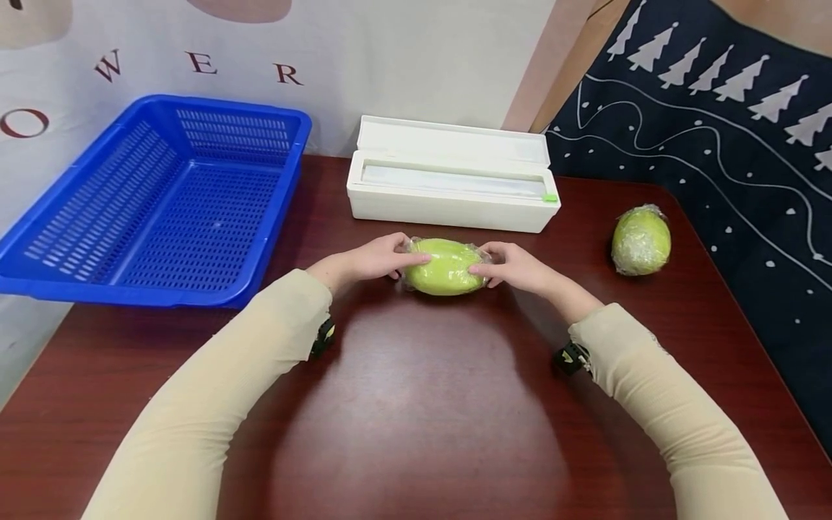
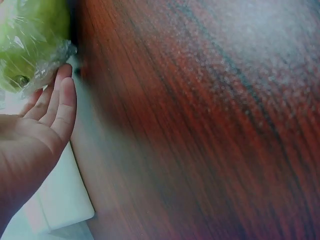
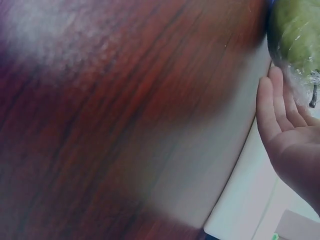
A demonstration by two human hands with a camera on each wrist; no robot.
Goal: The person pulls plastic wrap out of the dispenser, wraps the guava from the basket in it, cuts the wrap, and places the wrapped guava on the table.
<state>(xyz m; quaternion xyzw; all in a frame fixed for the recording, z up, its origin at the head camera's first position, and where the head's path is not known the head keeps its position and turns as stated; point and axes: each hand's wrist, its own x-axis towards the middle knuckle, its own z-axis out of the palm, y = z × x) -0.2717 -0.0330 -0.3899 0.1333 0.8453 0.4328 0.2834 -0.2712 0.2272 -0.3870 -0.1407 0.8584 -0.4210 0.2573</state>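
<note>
A yellow-green melon (image 1: 445, 269) wrapped in clear film lies sideways over the middle of the table, its film bunched at both ends. My left hand (image 1: 375, 258) holds its left end, thumb on top. At the opposite end, my right hand (image 1: 516, 269) grips it in the same way. In the left wrist view, fingers (image 2: 64, 107) reach up to the crinkled film under the melon (image 2: 30, 40). A short dark stem shows through the film in the right wrist view, beside the fingers (image 3: 272, 110).
Behind the melon stands a white cling film dispenser box (image 1: 448, 209), its lid raised, with a green slider at the right. A blue perforated basket (image 1: 273, 238) sits at the left. Another film-wrapped melon (image 1: 641, 242) rests near the right edge of the dark red wooden table (image 1: 416, 404).
</note>
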